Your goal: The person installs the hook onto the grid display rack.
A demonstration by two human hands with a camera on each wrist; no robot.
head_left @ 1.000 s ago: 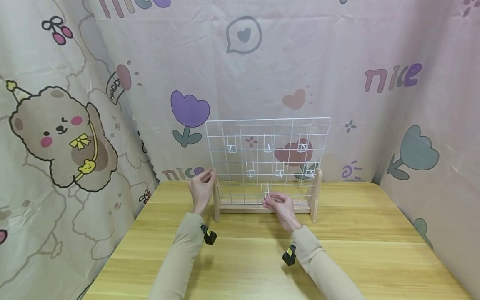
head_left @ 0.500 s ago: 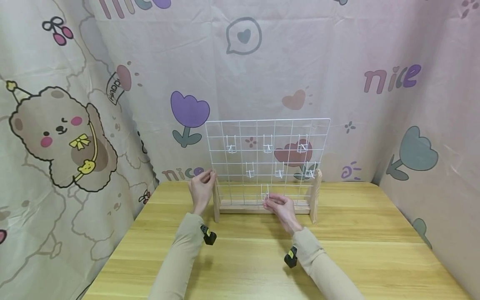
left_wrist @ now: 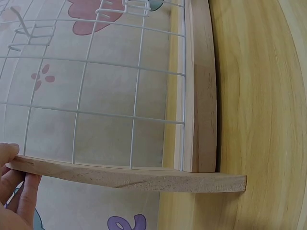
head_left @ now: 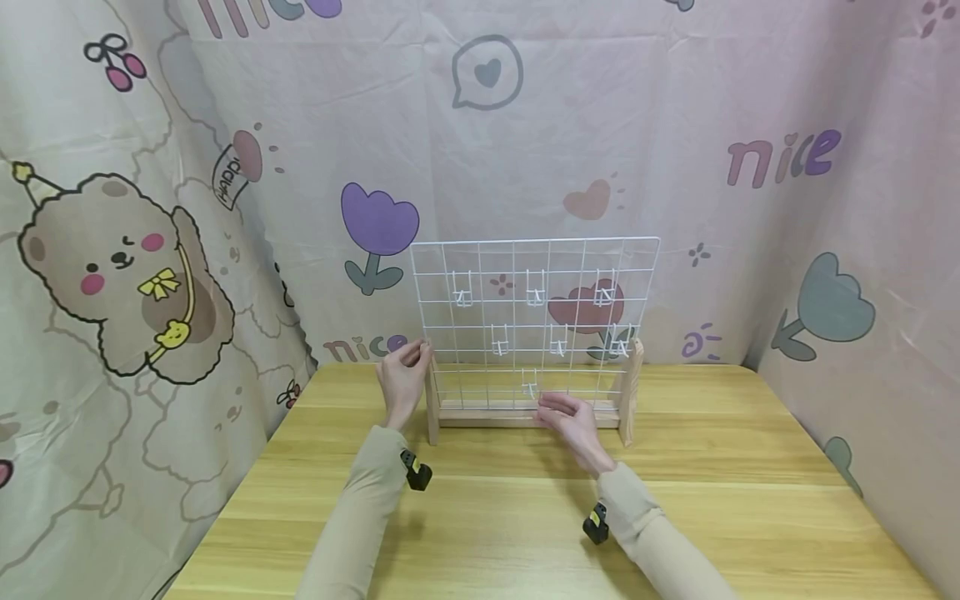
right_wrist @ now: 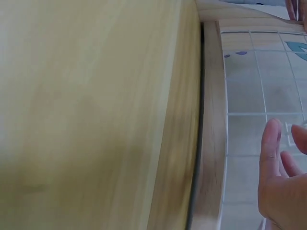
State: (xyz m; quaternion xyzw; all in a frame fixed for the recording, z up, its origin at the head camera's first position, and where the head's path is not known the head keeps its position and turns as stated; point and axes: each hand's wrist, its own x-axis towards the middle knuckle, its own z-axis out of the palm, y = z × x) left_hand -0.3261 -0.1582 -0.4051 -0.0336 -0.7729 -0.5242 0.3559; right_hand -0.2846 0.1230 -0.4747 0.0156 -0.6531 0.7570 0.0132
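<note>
A white wire grid panel (head_left: 536, 240) stands upright in a wooden stand. At the top of the stand's left post (head_left: 432, 408), my left hand (head_left: 403, 375) pinches the wood between thumb and fingers; the left wrist view shows this grip on the post end (left_wrist: 29, 165). A white wire hook (head_left: 530, 385) hangs low on the grid near its middle. Just right of and below it is my right hand (head_left: 572, 421), fingers extended and holding nothing. In the right wrist view, thumb and fingers of the right hand (right_wrist: 283, 191) are parted in front of the grid.
Three hooks form a top row, including a middle one (head_left: 535, 296), and three more sit in the row below, including a right one (head_left: 620, 344). The stand's right post (head_left: 632, 396) is beside my right hand. A patterned curtain (head_left: 487, 167) surrounds the wooden table (head_left: 480, 517).
My right hand has let go of the lowest hook and moved slightly right and down. The hook stays on the grid. My left hand keeps its place on the post.
</note>
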